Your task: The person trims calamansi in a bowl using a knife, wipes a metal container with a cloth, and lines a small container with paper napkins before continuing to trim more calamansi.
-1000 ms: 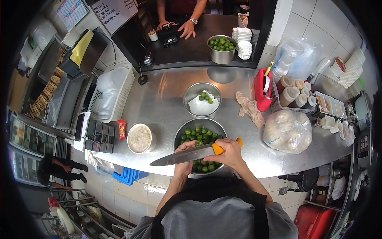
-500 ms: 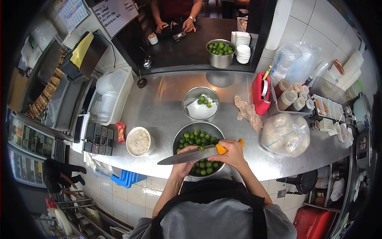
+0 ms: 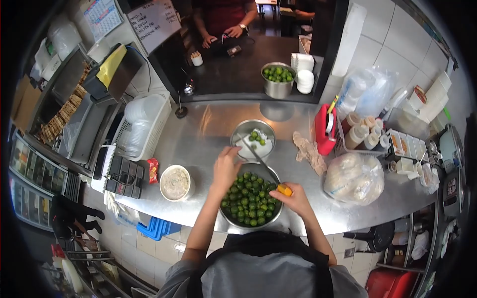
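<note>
My right hand [image 3: 293, 198] grips a knife by its orange handle [image 3: 284, 189]. The blade [image 3: 267, 172] slants up and left across the near metal bowl, its tip over the far one. Small green citrus fruits [image 3: 248, 201] fill much of the near bowl [image 3: 222, 208]. My left hand [image 3: 226, 168] is raised at the left of the blade, between the two bowls, with its fingers apart and no fruit visible in them. Inside the far bowl [image 3: 240, 130], a few green fruits [image 3: 257, 136] lie on white paper [image 3: 269, 145].
A round white-rimmed tub [image 3: 176, 183] stands left of the bowls. To the right are a crumpled cloth [image 3: 309, 151], a tied plastic bag [image 3: 355, 179] and sauce bottles [image 3: 358, 135]. Behind the pass, a person [image 3: 223, 20] stands near another pot of green fruits [image 3: 278, 87].
My left hand has left the near bowl and moved up toward the far bowl. The knife has swung from lying across the near bowl to pointing forward. The view has shifted slightly.
</note>
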A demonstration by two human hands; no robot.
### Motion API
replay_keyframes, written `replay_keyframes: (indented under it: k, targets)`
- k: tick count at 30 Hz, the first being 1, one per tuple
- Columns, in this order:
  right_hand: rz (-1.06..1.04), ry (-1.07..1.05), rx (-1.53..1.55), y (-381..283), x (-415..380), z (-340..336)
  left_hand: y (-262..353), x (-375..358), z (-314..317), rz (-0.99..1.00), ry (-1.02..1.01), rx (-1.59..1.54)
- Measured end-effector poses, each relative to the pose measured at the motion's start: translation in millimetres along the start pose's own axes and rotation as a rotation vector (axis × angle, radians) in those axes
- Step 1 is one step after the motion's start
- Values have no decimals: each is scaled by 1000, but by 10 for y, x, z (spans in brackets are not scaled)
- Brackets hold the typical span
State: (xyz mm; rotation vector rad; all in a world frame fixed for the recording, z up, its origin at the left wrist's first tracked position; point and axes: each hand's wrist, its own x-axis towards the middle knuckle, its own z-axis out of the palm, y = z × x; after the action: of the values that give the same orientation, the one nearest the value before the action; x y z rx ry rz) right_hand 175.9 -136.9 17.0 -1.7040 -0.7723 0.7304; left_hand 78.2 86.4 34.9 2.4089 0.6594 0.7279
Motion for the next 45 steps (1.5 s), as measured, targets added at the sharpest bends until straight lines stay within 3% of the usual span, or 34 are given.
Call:
replay_keyframes:
  k: [4,5,14,17,18,19,20,22,28,33,40,45]
  targets:
    - [-17,-19,7,227,-43,-43,-248,-237,-150,148,-184,309]
    - [-28,-27,8,232,-44,-32,-283,-290,-176,162,-322,383]
    - [-70,-94,-5,145,71,213,-290,-477,116,103,-151,489]
    - [-101,-69,-48,-50,77,186,-124,-560,-15,97,-46,-33]
    - [-116,-69,-74,-81,70,201,66,-582,-126,-133,-223,-281]
    - [-136,-86,-55,-81,80,210,7,-707,-5,-176,-256,-651]
    - [-119,-96,-37,-70,75,229,124,-763,-48,-362,-391,-873]
    - [-77,-107,1,-41,56,267,160,-906,55,-314,-386,-1031]
    - [20,-82,156,90,-33,254,236,-1156,42,-449,-369,-1163]
    - [120,-144,104,-138,-1,237,370,-1238,121,-384,-82,-921]
    - [125,-221,152,-113,63,245,375,-1229,77,-384,-73,-878]
    - [120,-230,150,-86,84,257,319,-1266,181,-418,-11,-1033]
